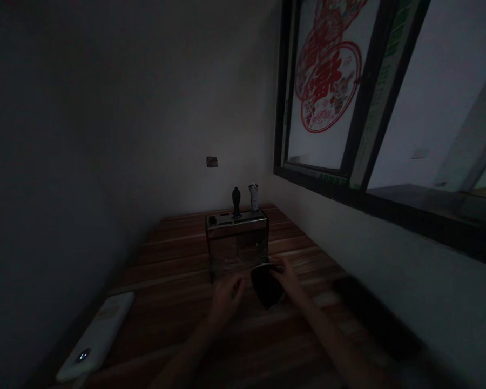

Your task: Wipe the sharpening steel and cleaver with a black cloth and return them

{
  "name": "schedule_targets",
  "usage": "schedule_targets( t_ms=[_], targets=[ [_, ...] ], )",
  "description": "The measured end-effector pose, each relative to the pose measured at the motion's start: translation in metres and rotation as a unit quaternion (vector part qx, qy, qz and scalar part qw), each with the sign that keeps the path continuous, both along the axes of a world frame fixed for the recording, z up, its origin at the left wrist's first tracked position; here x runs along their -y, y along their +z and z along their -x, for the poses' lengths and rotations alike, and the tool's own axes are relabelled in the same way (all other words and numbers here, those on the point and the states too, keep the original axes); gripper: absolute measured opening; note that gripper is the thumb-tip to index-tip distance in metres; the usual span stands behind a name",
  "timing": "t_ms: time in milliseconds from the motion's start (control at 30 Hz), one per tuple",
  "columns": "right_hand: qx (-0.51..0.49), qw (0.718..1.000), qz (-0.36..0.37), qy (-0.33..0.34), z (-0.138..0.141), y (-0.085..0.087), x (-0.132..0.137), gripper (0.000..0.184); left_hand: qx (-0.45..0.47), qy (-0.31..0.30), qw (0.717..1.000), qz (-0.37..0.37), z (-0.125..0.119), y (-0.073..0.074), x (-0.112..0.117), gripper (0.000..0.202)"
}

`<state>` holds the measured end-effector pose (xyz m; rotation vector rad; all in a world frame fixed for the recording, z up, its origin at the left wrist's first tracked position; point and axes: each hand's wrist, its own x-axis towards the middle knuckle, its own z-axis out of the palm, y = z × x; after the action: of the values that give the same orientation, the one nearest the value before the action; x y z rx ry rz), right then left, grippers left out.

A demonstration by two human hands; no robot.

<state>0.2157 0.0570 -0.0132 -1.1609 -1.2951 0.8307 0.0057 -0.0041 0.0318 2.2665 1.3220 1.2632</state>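
Observation:
In the dim head view, my right hand (282, 274) grips the upper edge of a dark pouch-like piece (266, 287) with a pale rim. Its exact kind is too dark to make out. To the left of it, my left hand (229, 294) is closed with thumb and finger together, a small gap from the dark piece. Anything in that pinch is too small or blurred to name. Just beyond both hands stands a clear-fronted box (237, 251) with a shiny top edge. On its top is a dark vase-shaped object (236, 202).
A silvery cylindrical object (254, 197) stands upright by the box's back right. A white power bank-like slab (99, 335) lies at the left on the wood-grain table (174, 259). A long dark object (372, 313) lies along the right wall, below a dark-framed window (328, 186).

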Motion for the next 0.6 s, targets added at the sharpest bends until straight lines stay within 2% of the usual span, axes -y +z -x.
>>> schedule_targets(
  t_ms=[33, 100, 367, 500, 600],
  targets=[
    [-0.002, 1.000, 0.002, -0.004, -0.003, 0.002, 0.001, 0.039, 0.020, 0.018, 1.000, 0.010, 0.001, -0.010, 0.001, 0.022],
    [-0.004, 1.000, 0.004, -0.016, -0.012, 0.007, 0.004, 0.037, 0.050, 0.018, 0.998, 0.034, 0.004, -0.019, 0.000, 0.024],
    [0.028, 0.999, 0.019, -0.031, -0.058, 0.022, 0.015, 0.029, 0.096, -0.030, 0.990, 0.099, 0.012, -0.017, -0.006, 0.028],
    [0.045, 0.998, 0.005, -0.041, -0.074, 0.032, 0.026, 0.031, 0.082, -0.041, 0.991, 0.096, 0.011, -0.017, -0.005, 0.028],
    [0.062, 0.996, -0.004, -0.066, -0.082, 0.028, 0.036, 0.036, 0.061, -0.044, 0.993, 0.087, 0.011, -0.017, -0.006, 0.027]
  ],
)
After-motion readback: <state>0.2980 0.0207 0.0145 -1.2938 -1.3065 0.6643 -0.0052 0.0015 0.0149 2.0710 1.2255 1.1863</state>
